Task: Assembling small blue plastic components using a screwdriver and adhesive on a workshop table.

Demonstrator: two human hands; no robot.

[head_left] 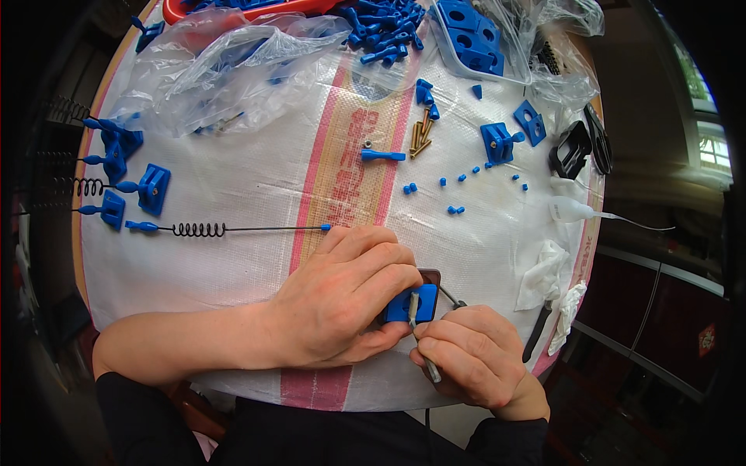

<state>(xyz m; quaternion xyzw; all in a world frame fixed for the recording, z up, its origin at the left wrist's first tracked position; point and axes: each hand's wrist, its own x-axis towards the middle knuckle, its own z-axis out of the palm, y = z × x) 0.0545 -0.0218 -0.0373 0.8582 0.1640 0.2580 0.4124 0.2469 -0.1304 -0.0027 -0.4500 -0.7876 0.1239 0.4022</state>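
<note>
My left hand [342,299] lies near the table's front edge, its thumb and fingers pressed around a small blue plastic block [399,307]. A dark brown square piece [430,276] shows behind the block. In my right hand [474,357] is a slim metal tool [433,371], pinched by thumb and fingers. Its pale tip reaches onto the block's face; the exact kind of tool is too small to tell. A dark thin rod [449,297] pokes out between the block and my right fingers. Just beyond my left fingers lies a black spring rod [256,228] with blue ends.
Brass bolts [420,137], a blue lever-shaped piece [383,156] and tiny blue caps [451,210] lie beyond my hands. Blue brackets with springs [154,190] stand at left. Plastic bags [233,70] and a transparent box [509,78] fill the far side. At right are a squeeze bottle [571,209] and crumpled tissues [544,272].
</note>
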